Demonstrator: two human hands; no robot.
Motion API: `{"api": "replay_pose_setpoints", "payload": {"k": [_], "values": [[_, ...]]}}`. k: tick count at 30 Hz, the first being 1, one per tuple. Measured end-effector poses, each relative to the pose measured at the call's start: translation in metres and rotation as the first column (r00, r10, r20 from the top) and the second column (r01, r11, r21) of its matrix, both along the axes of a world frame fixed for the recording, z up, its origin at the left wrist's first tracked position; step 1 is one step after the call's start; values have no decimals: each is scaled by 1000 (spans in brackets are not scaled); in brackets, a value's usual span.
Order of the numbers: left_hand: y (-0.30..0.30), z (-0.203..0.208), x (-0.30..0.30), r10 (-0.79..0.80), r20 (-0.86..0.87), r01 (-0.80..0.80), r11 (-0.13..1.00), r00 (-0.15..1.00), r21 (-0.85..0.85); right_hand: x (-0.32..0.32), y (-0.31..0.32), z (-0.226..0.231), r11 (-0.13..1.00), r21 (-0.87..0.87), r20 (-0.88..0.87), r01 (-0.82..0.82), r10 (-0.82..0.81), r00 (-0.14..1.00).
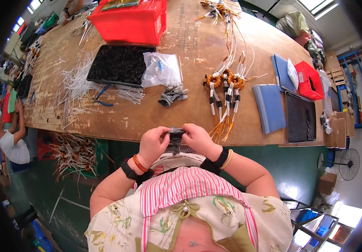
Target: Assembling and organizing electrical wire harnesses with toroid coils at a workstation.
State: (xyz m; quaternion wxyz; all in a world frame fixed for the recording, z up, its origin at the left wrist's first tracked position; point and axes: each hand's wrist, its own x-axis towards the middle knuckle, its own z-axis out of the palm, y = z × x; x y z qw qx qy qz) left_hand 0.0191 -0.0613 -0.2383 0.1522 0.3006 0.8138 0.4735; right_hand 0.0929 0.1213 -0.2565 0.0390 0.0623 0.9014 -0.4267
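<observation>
At the table's front edge, my left hand (154,145) and my right hand (197,138) come close together, each pinching one side of a dark grey glove (175,140). The glove hangs down in front of my striped apron, its fingers bunched and hard to make out. Just beyond my hands a grey-and-black striped glove (173,95) lies crumpled on the wooden table (136,119). Farther right are copper-coloured wound coils (235,82) with white and orange leads and black sleeves.
A black tray (118,63) of small black parts stands left of a clear plastic bag (160,69), below a red crate (128,21). White strips (78,86) and blue pliers (104,96) lie nearby. Blue folders (269,108), a black tray (300,117) and a red bin (309,80) are right. Another person (15,145) works far left.
</observation>
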Motion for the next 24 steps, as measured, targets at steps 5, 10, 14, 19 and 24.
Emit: {"api": "replay_pose_setpoints", "payload": {"k": [5, 10, 14, 19, 24], "values": [[16, 7, 20, 66, -370, -62, 998, 927, 22, 5, 10, 1, 985, 159, 9, -68, 67, 998], [25, 6, 36, 128, -225, -123, 992, 966, 35, 10, 18, -7, 985, -89, -21, -148, 147, 989], [21, -3, 37, 175, 18, -175, 984, 984, -24, 9, 19, -8, 980, -57, -9, -189, 189, 982], [13, -9, 31, 26, 610, -197, 957, 792, 215, 1, 21, -10, 979, 93, 188, -183, 163, 969], [0, -6, 9, -285, 837, -237, 872, 467, 428, -14, 11, -36, 969, 195, 136, -152, 126, 983]]}}
